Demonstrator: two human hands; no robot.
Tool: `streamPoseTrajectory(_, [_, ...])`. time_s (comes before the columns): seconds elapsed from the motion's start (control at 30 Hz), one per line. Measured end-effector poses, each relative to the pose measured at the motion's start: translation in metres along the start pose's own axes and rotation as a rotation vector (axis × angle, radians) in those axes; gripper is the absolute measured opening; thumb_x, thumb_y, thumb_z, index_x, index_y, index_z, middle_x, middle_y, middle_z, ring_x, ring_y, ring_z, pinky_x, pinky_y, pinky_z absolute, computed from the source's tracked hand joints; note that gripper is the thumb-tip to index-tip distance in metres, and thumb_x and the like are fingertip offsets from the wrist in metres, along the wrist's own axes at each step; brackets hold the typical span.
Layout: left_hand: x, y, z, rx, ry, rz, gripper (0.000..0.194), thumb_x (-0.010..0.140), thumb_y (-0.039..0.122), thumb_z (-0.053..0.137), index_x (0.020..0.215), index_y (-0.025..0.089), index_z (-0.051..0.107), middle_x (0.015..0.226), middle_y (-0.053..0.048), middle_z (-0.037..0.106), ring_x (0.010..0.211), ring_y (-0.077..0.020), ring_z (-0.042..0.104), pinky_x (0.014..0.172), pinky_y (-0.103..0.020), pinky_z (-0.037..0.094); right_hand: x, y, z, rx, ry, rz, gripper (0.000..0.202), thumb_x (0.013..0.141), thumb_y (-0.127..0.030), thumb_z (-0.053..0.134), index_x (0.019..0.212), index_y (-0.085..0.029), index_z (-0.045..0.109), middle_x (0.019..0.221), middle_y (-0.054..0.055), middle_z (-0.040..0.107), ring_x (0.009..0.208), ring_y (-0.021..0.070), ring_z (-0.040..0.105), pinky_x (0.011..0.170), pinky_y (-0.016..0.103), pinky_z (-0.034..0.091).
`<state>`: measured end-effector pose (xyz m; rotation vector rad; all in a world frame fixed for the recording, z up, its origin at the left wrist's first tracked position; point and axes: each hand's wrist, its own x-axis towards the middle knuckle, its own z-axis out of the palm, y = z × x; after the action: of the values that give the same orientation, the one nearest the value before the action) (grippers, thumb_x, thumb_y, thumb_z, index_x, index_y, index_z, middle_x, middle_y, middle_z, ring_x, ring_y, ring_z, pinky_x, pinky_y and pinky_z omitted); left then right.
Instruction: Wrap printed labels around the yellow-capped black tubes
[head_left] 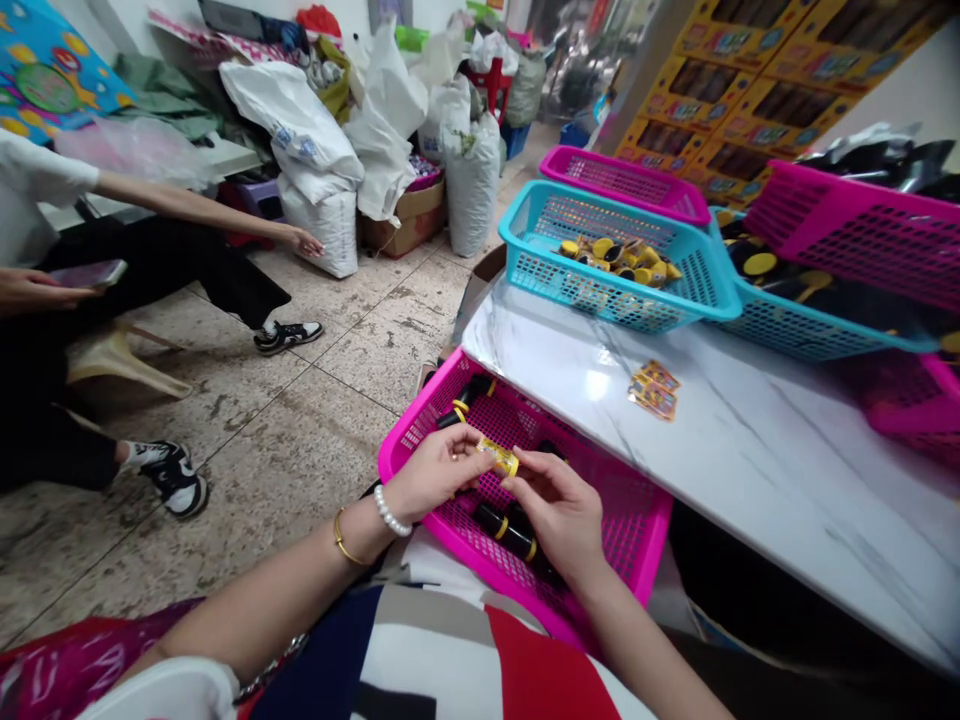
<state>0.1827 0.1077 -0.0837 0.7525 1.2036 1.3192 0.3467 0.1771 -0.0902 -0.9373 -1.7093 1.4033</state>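
Observation:
Between the fingertips of my left hand [439, 468] and my right hand [562, 512] is a small yellow tube [501, 458] with a printed label. Both hands are closed in a pinch, one at each end of it. They are above a pink plastic basket [641, 550] that sits at my lap, beside the table. Several black tubes [504, 530] with yellow bands lie in that basket, partly hidden by my hands. A few printed stickers or labels [655, 390] lie on the marble-patterned table [757, 430] to the right.
A teal basket [551, 290] on the table holds several yellow-capped pieces [619, 262]. More pink and teal baskets stand farther right, before stacked yellow boxes [705, 85]. To the left a seated person [150, 250] holds a phone [88, 274]. White sacks [322, 200] stand on the floor.

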Motion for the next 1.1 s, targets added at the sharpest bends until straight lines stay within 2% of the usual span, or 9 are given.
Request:
streamPoseTrajectory(0.13, [-0.001,0.001,0.003,0.070,0.002,0.183,0.029,0.079,0.034,0.069,0.099,0.015,0.059,0.090,-0.002,0.060,0.081,-0.0126,0.055,0.072,-0.024,0.043,0.006,0.003,0.001,0.263,-0.079,0.375,0.030,0.069,-0.039,0.079,0.087,-0.016,0.071,0.069,0.005,0.072,0.055,0.0181,0.068,0.058,0.035,0.062])
streamPoseTrajectory(0.23, [0.000,0.001,0.003,0.056,-0.047,0.089,0.029,0.080,0.037,0.068,0.094,0.014,0.059,0.079,0.000,0.059,0.067,-0.0093,0.051,0.059,-0.021,0.039,0.011,0.002,-0.003,0.379,-0.178,0.447,0.031,0.073,-0.041,0.077,0.090,-0.015,0.071,0.069,0.004,0.071,0.055,0.0160,0.068,0.057,0.031,0.061])
streamPoseTrajectory(0.33, [0.001,0.002,0.001,-0.002,-0.046,-0.030,0.035,0.081,0.046,0.065,0.092,0.014,0.055,0.062,0.005,0.052,0.051,-0.0066,0.042,0.046,-0.019,0.030,0.011,0.001,-0.009,0.412,-0.270,0.374,0.038,0.081,-0.038,0.071,0.116,-0.024,0.066,0.098,0.006,0.072,0.079,0.0173,0.071,0.073,0.035,0.061])
streamPoseTrajectory(0.4, [0.002,0.002,0.002,-0.042,-0.053,-0.053,0.040,0.081,0.050,0.064,0.097,0.015,0.055,0.055,0.007,0.047,0.046,-0.0063,0.040,0.042,-0.018,0.027,0.010,0.002,-0.012,0.355,-0.293,0.289,0.039,0.078,-0.031,0.074,0.116,-0.029,0.066,0.117,0.006,0.066,0.098,0.0199,0.067,0.084,0.037,0.059])
streamPoseTrajectory(0.63, [0.001,0.005,0.000,-0.170,-0.182,-0.179,0.042,0.078,0.056,0.065,0.087,0.015,0.056,0.050,0.007,0.052,0.032,-0.0033,0.037,0.033,-0.017,0.022,0.004,0.010,-0.011,0.287,-0.195,0.155,0.009,0.075,-0.029,0.076,0.084,-0.026,0.074,0.106,0.005,0.062,0.079,0.0187,0.067,0.061,0.036,0.063])
streamPoseTrajectory(0.77, [0.001,0.004,0.002,-0.146,-0.151,-0.192,0.044,0.080,0.059,0.060,0.078,0.016,0.053,0.047,0.005,0.053,0.030,-0.0037,0.038,0.031,-0.016,0.023,0.003,0.007,-0.011,0.205,-0.231,0.075,0.025,0.077,-0.025,0.074,0.101,-0.031,0.073,0.123,0.007,0.058,0.103,0.0237,0.063,0.075,0.038,0.061])
streamPoseTrajectory(0.87, [0.000,0.000,0.006,-0.135,-0.111,-0.188,0.047,0.080,0.060,0.059,0.091,0.015,0.054,0.052,0.004,0.056,0.034,-0.0060,0.045,0.035,-0.017,0.031,0.005,-0.009,-0.018,0.054,-0.295,-0.003,0.024,0.079,-0.023,0.072,0.102,-0.030,0.075,0.117,0.007,0.063,0.106,0.0242,0.062,0.086,0.041,0.057])
streamPoseTrajectory(1.0, [-0.009,-0.008,0.012,0.017,-0.093,-0.203,0.063,0.083,0.056,0.056,0.129,0.015,0.043,0.065,0.002,0.061,0.045,-0.0107,0.053,0.043,-0.022,0.039,0.046,-0.052,-0.040,-0.191,-0.158,-0.141,0.013,0.082,-0.025,0.069,0.093,-0.026,0.076,0.098,0.006,0.070,0.090,0.0212,0.068,0.083,0.042,0.058])
streamPoseTrajectory(1.1, [-0.018,-0.007,0.018,0.213,-0.286,-0.147,0.046,0.084,0.044,0.059,0.120,0.016,0.056,0.071,0.001,0.061,0.058,-0.0117,0.053,0.054,-0.023,0.040,0.109,-0.088,-0.071,-0.283,0.076,-0.261,0.028,0.085,-0.034,0.064,0.111,-0.025,0.069,0.102,0.006,0.070,0.074,0.0166,0.070,0.070,0.036,0.059])
